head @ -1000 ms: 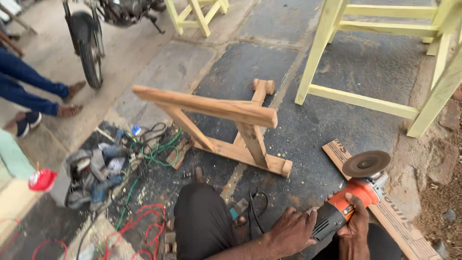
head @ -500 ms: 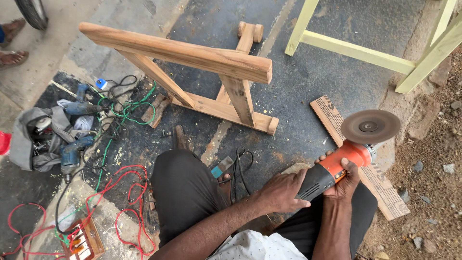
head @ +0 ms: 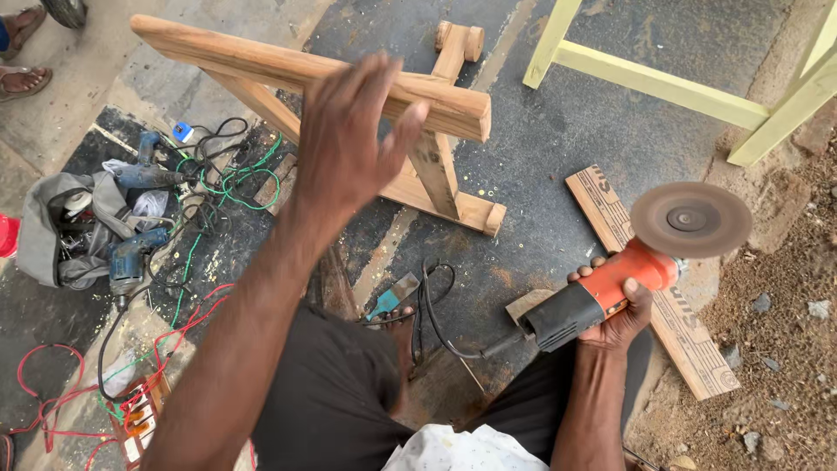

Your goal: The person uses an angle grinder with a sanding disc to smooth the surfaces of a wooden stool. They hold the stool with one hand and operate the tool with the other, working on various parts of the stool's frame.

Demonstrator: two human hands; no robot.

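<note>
Paved ground, dark slabs with pale joints, carries everything; outdoor work spot, bare dirt and small stones along the right edge. No bench, work is on the ground.

Yellow-painted wooden frame stands at the top right, legs down on the paving.

Unpainted wooden trestle-like frame sits top centre, long top rail running left to right, upright post and foot rail behind it. Looks set close in front of the person so it is within arm's reach.

Left hand is raised in the air over that rail, fingers spread wide, holding nothing; whether it touches the wood I cannot tell, slightly blurred.

Flat wooden plank lies on the ground at the right, near the dirt edge, angled top left to bottom right, partly under the grinder.

Grey cloth bag at the left edge, slumped open, with two blue power drills beside it; a tangle of green, black and red cables spreads between bag and frame. Tool pile is kept to one side, likely clear of the work area.

Orange and black angle grinder is at the right, held above the plank. Right hand grips its body from below, fingers closed round it; disc faces up and away from the body, blurred, may be spinning. Black cord runs from its tail back to the person's lap.

Sandalled feet of another person at the top left corner.
</note>
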